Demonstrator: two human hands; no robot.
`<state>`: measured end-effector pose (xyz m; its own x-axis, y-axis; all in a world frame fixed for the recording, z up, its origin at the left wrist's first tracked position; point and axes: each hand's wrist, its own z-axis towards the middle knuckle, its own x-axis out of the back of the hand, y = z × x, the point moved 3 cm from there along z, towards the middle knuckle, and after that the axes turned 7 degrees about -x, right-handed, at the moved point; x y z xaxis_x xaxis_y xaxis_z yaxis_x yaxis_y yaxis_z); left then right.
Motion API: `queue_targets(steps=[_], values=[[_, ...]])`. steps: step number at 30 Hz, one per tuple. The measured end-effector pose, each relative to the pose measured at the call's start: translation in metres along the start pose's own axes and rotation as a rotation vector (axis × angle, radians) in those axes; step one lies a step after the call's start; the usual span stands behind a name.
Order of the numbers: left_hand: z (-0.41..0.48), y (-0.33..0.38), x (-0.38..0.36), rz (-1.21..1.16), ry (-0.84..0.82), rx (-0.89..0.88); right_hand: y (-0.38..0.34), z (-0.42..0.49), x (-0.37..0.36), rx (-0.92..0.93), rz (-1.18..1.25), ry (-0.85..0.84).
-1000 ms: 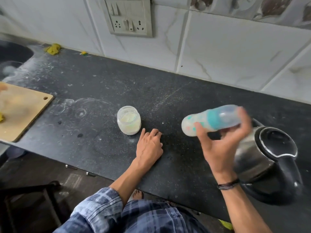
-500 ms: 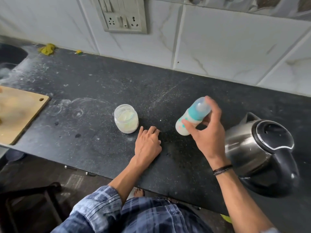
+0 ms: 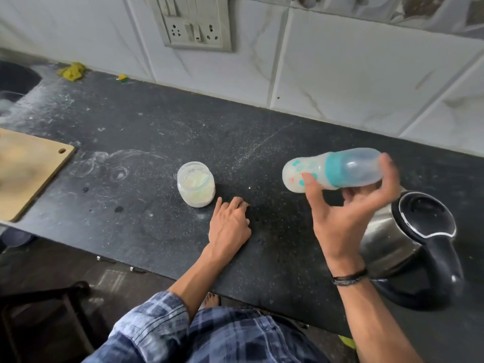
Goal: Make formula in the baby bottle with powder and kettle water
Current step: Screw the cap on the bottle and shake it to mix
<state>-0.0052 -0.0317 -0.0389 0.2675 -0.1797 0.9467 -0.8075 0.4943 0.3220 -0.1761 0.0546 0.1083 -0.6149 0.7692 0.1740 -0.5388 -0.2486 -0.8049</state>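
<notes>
My right hand [image 3: 348, 213] grips a baby bottle [image 3: 332, 170] with a teal collar and a clear cap, held on its side above the black counter, cap end to the right. The bottle is blurred by motion and whitish inside. My left hand [image 3: 230, 224] rests on the counter [image 3: 157, 142], fingers loosely bent, just right of a small clear jar of pale powder [image 3: 196, 184]. A steel kettle [image 3: 408, 237] with a black lid and handle stands at the right, partly behind my right wrist.
A wooden cutting board [image 3: 28, 171] lies at the left edge. A dark sink [image 3: 15, 79] sits at the far left. Yellow scraps [image 3: 72, 71] lie by the tiled wall under a switch plate [image 3: 193, 24]. Powder dust marks the counter.
My right hand swings the bottle: sideways a second ago, upright and nearer the jar half a second ago, now sideways again to the right. My left hand has stayed put.
</notes>
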Motion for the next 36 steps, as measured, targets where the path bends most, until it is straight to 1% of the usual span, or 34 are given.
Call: queue_targets(steps=[1, 4, 5, 6, 8, 9, 10, 11, 13, 14, 17, 19, 24, 26, 34, 36], values=[[0.001, 0.0, 0.0, 0.005, 0.004, 0.004, 0.004, 0.001, -0.004, -0.003, -0.03, -0.004], [0.002, -0.001, 0.002, 0.007, -0.015, 0.005, 0.023, -0.001, -0.017, -0.177, -0.173, -0.235], [0.002, -0.001, 0.003, 0.008, -0.005, 0.0, 0.023, -0.003, -0.015, -0.167, -0.153, -0.245], [0.001, -0.002, 0.004, 0.007, 0.005, -0.004, 0.017, -0.003, -0.011, -0.126, -0.09, -0.209], [-0.001, -0.002, 0.002, -0.01, -0.012, 0.001, 0.0, -0.002, -0.001, 0.01, -0.003, -0.09], [-0.001, -0.001, 0.001, -0.013, -0.008, 0.0, -0.003, -0.002, 0.001, 0.078, -0.018, -0.037], [0.0, 0.0, 0.001, -0.007, 0.004, -0.004, 0.0, -0.001, -0.001, 0.101, -0.05, -0.009], [0.001, 0.001, 0.002, -0.004, 0.004, -0.004, 0.008, -0.001, -0.005, 0.053, -0.102, -0.035], [0.003, -0.001, 0.003, -0.009, -0.014, -0.004, 0.023, -0.005, -0.014, -0.118, -0.19, -0.19], [0.003, -0.002, 0.003, -0.006, -0.01, -0.008, 0.028, -0.009, -0.015, -0.141, -0.201, -0.227], [0.001, -0.002, 0.002, -0.005, -0.024, -0.009, 0.032, -0.016, -0.01, -0.14, -0.14, -0.202], [0.002, -0.001, 0.0, 0.001, -0.005, -0.012, 0.034, -0.017, -0.012, -0.138, -0.165, -0.2], [0.003, -0.004, 0.003, 0.01, -0.02, -0.013, 0.055, -0.026, -0.028, -0.151, -0.381, -0.414], [0.002, -0.003, 0.003, 0.006, -0.025, -0.01, 0.064, -0.033, -0.028, -0.162, -0.423, -0.467], [0.003, -0.002, 0.002, 0.001, -0.026, -0.006, 0.087, -0.05, -0.027, -0.178, -0.482, -0.525], [0.003, -0.002, 0.002, 0.0, -0.022, -0.007, 0.088, -0.057, -0.028, -0.178, -0.45, -0.523]])
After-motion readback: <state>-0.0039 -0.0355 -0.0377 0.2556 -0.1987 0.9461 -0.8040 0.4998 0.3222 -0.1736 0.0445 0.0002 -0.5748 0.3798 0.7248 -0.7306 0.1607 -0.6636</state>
